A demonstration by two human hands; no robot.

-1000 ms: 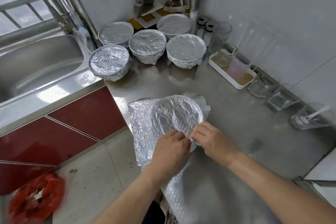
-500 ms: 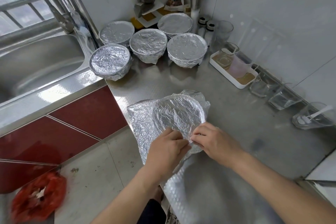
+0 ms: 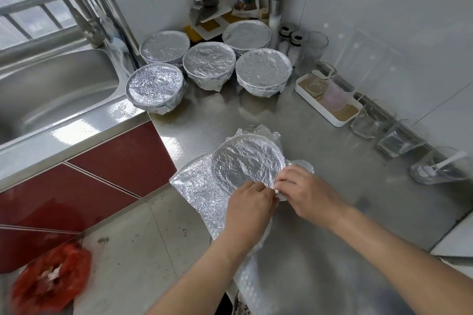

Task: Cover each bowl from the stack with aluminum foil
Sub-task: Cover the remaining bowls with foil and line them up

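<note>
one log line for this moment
step: wrapping foil over bowl | left hand: grips foil at near rim | right hand: pinches foil edge | done: five covered bowls

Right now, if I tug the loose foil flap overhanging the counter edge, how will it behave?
The foil sheet probably bends easily but keeps its shape: the wrinkled flap juts past the counter edge without drooping. It looks thin, so likely tears where the left hand and right hand pinch it. Tugging may slide the foil-draped bowl on smooth steel.

A stainless steel countertop (image 3: 320, 135) met white tiled walls (image 3: 384, 7) in a corner. A steel sink (image 3: 51, 89) sat below a barred window (image 3: 25, 7); red cabinet fronts (image 3: 122, 156) stood above a grey tiled floor (image 3: 143, 250)
</note>
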